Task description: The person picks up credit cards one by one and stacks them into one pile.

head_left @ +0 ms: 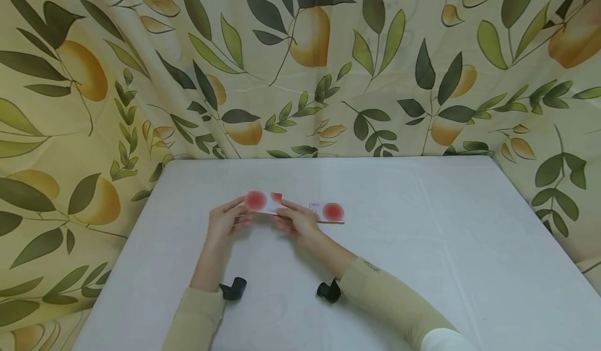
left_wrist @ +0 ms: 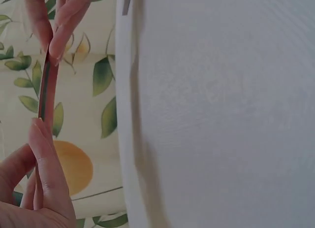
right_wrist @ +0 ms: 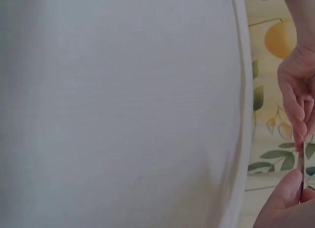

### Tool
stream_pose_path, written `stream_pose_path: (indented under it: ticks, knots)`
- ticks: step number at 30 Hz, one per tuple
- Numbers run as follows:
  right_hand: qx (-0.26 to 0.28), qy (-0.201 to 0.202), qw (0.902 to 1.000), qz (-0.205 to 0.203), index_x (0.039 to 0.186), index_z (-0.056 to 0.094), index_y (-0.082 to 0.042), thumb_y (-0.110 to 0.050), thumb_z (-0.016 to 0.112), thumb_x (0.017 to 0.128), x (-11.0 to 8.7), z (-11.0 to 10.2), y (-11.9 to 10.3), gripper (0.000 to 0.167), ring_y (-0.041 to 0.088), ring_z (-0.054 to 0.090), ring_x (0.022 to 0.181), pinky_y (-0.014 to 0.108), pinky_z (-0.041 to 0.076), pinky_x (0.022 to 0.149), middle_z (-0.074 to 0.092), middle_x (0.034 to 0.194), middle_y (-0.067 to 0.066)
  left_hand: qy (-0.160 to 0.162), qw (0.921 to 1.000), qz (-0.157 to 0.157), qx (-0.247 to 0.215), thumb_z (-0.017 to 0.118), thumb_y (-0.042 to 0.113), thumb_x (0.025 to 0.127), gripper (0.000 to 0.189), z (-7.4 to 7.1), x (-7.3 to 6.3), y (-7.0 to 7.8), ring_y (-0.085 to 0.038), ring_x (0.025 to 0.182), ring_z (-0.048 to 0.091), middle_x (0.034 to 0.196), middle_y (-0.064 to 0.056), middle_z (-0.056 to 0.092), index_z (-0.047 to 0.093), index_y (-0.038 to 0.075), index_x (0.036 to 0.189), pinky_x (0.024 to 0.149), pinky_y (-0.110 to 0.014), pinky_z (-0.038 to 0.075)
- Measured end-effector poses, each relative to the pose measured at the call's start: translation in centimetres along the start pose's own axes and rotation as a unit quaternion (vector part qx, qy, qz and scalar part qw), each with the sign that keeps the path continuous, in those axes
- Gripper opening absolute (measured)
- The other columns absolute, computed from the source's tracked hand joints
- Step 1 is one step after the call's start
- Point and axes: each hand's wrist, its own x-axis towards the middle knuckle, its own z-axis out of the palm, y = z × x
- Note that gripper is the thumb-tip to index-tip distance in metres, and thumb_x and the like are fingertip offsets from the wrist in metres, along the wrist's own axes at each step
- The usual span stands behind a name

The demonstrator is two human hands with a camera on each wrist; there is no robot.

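A thin white card (head_left: 256,201) printed with red circles is held up above the far half of the table. My left hand (head_left: 224,220) pinches its left end, and my right hand (head_left: 298,221) pinches the right end between thumb and fingers. Seen edge-on in the left wrist view, the card (left_wrist: 47,90) shows a dark line along its edge. A similar card-like piece (head_left: 333,212) with a red circle and small writing lies on the table just right of my right hand, which partly covers it.
The table (head_left: 399,278) wears a white cloth. A curtain (head_left: 300,106) patterned with leaves and yellow fruit hangs behind and beside it. Black wrist cameras (head_left: 328,291) sit on both wrists, close above the tabletop.
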Motion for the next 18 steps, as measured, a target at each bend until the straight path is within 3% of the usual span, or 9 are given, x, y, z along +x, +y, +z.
stream_pose_path:
  ticks: [6, 10, 14, 18]
  knots:
    - [-0.006, -0.04, 0.999, 0.02, 0.12, 0.055, -0.002, -0.017, 0.062, 0.086, -0.4, -2.0, -1.0, 0.038, 0.017, 0.067, 0.074, 0.034, 0.055, 0.074, 0.067, 0.086, 0.008, -0.041, 0.9983, 0.009, 0.04, 0.06, 0.004, 0.086, 0.04, 0.4, -0.8, 0.4, -0.01, 0.058, 0.065, 0.068, -0.002, 0.068, 0.054, -0.001, 0.125, 0.057, -0.022, 0.055]
    - [-0.052, -0.084, 0.9942, 0.041, 0.119, 0.056, -0.003, -0.027, 0.059, 0.087, -0.2, -3.8, -2.3, 0.04, 0.018, 0.066, 0.075, 0.034, 0.055, 0.073, 0.066, 0.087, 0.007, -0.083, 0.9933, 0.009, 0.079, 0.059, 0.004, 0.086, 0.038, 0.8, -1.4, 0.4, -0.012, 0.06, 0.066, 0.073, -0.005, 0.068, 0.055, -0.001, 0.124, 0.059, -0.024, 0.055]
    - [-0.144, -0.124, 0.9803, 0.053, 0.118, 0.059, -0.004, -0.028, 0.059, 0.087, -0.3, -5.1, -3.6, 0.039, 0.014, 0.064, 0.07, 0.029, 0.055, 0.068, 0.064, 0.086, 0.003, -0.116, 0.9859, 0.005, 0.121, 0.062, 0.005, 0.084, 0.037, 1.4, -1.9, 0.3, -0.013, 0.062, 0.066, 0.077, -0.009, 0.069, 0.058, 0.0, 0.121, 0.062, -0.027, 0.056]
    - [-0.253, -0.151, 0.9547, 0.04, 0.114, 0.064, -0.006, -0.027, 0.064, 0.085, -0.4, -6.0, -4.7, 0.036, 0.01, 0.059, 0.062, 0.022, 0.053, 0.058, 0.066, 0.084, 0.001, -0.14, 0.9782, 0.003, 0.153, 0.064, 0.006, 0.082, 0.036, 2.0, -2.4, 0.1, -0.014, 0.063, 0.066, 0.077, -0.011, 0.069, 0.061, 0.001, 0.118, 0.062, -0.027, 0.056]
